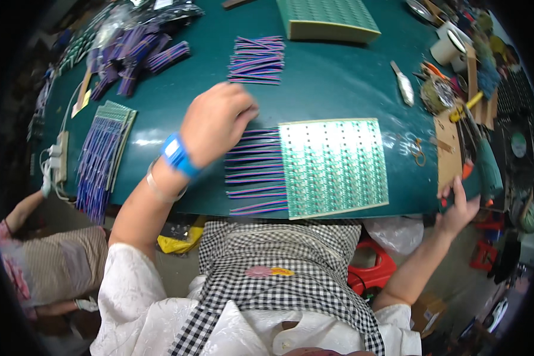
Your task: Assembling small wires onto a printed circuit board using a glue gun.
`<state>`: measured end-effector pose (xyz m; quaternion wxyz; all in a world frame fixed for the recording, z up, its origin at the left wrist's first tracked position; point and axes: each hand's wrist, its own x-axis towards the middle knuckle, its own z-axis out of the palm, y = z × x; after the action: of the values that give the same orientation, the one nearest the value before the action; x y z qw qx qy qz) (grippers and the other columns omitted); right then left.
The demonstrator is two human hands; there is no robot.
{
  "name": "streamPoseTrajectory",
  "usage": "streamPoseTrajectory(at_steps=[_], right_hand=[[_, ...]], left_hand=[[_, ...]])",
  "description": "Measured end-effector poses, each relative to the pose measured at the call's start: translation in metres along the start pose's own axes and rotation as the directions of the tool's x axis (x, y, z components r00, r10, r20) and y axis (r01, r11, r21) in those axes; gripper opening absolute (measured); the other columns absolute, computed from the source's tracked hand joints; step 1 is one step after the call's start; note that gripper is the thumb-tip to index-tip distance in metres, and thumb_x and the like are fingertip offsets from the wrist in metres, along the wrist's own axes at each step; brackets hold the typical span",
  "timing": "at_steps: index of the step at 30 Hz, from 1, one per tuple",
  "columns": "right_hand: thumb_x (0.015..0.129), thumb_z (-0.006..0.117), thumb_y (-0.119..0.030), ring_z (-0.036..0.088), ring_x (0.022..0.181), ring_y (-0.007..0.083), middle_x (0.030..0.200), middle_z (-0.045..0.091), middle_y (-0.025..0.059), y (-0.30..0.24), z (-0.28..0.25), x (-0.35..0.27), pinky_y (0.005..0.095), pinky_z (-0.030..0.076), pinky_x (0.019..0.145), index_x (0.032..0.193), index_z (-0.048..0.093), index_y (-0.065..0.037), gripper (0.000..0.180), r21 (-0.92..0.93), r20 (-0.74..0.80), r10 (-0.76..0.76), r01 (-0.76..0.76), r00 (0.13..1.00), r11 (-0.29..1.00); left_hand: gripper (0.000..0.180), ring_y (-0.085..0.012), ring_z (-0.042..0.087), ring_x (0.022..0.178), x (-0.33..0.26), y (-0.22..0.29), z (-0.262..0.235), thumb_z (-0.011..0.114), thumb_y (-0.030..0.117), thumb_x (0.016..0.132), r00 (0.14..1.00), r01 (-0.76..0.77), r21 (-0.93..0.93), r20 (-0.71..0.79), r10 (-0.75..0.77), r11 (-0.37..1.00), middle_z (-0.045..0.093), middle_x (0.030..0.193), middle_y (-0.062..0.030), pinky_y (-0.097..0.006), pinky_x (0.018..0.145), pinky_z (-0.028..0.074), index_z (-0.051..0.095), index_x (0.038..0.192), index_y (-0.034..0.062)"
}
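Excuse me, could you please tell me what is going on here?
A person in a checked apron works at a green table. Their left hand, blurred, is near the wires that stick out from the left edge of a green circuit-board panel; whether it holds anything is unclear. Their right hand is off to the right, by a brown board. A pile of loose wires lies beyond the left hand.

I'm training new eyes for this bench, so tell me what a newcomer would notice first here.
Probably the shiny green circuit-board panel on the dark green table, with pink-and-blue wires extending from its left side. Next comes the bright blue band on the left wrist, left of those wires. Then the red stool, below the table's near edge and right of the checked apron.
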<state>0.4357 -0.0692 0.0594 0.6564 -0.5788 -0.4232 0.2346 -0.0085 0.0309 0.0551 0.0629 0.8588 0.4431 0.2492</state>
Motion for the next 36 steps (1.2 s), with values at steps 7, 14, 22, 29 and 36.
streamPoseTrajectory(at_steps=[7, 14, 22, 29, 36], right_hand=[[0.086, 0.057, 0.008, 0.052, 0.054, 0.0126, 0.081, 0.058, 0.0109, -0.052, -0.001, -0.042, 0.0250, 0.045, 0.050, 0.137, 0.044, 0.014, 0.053, -0.069, 0.214, -0.158, 0.176, 0.964, 0.982], [0.083, 0.066, -0.002, 0.050, 0.050, 0.0118, 0.074, 0.053, 0.0087, -0.028, 0.006, -0.094, 0.0249, 0.045, 0.046, 0.136, 0.042, 0.013, 0.059, 0.063, 0.315, 0.037, -0.060, 0.948, 0.996], [0.079, 0.071, 0.001, 0.054, 0.054, 0.0176, 0.074, 0.054, 0.0103, -0.018, -0.012, -0.146, 0.0288, 0.050, 0.050, 0.138, 0.041, 0.012, 0.067, 0.190, 0.487, 0.221, -0.350, 0.845, 0.917], [0.073, 0.078, -0.003, 0.052, 0.054, 0.0165, 0.073, 0.057, 0.0087, -0.020, -0.025, -0.189, 0.0279, 0.042, 0.050, 0.130, 0.052, 0.009, 0.064, 0.193, 0.551, 0.499, -0.684, 0.669, 0.704], [0.064, 0.083, -0.009, 0.050, 0.053, 0.0160, 0.069, 0.055, 0.0072, -0.017, -0.036, -0.200, 0.0292, 0.038, 0.047, 0.121, 0.056, 0.007, 0.065, 0.101, 0.543, 0.498, -0.642, 0.676, 0.760]], left_hand=[[0.007, -0.0320, 0.064, 0.090, 0.042, -0.053, 0.057, 0.074, 0.012, 0.083, 0.993, 0.095, 0.055, -0.074, -0.090, 0.994, 0.067, 0.089, -0.0102, -0.042, 0.081, 0.052, 0.072, 0.086, 0.0051], [0.011, -0.0319, 0.063, 0.090, 0.042, -0.053, 0.065, 0.074, 0.011, 0.084, 0.994, 0.058, 0.118, -0.102, -0.046, 0.991, 0.066, 0.087, -0.0103, -0.043, 0.081, 0.051, 0.068, 0.089, 0.0035], [0.019, -0.0336, 0.068, 0.074, -0.014, 0.030, 0.018, 0.070, 0.002, 0.086, 0.996, -0.086, -0.092, -0.040, 0.083, 0.992, 0.071, 0.088, -0.0120, -0.039, 0.066, 0.055, 0.067, 0.105, 0.0057], [0.038, -0.0256, 0.066, 0.073, -0.084, 0.078, 0.012, 0.071, -0.004, 0.071, 0.984, -0.137, -0.344, 0.058, 0.167, 0.929, 0.069, 0.089, -0.0107, -0.035, 0.062, 0.054, 0.073, 0.108, 0.0002], [0.035, -0.0231, 0.062, 0.078, -0.108, 0.081, 0.033, 0.071, 0.005, 0.071, 0.982, -0.111, -0.332, 0.108, 0.155, 0.937, 0.064, 0.097, -0.0097, -0.033, 0.058, 0.053, 0.073, 0.105, -0.0023]])
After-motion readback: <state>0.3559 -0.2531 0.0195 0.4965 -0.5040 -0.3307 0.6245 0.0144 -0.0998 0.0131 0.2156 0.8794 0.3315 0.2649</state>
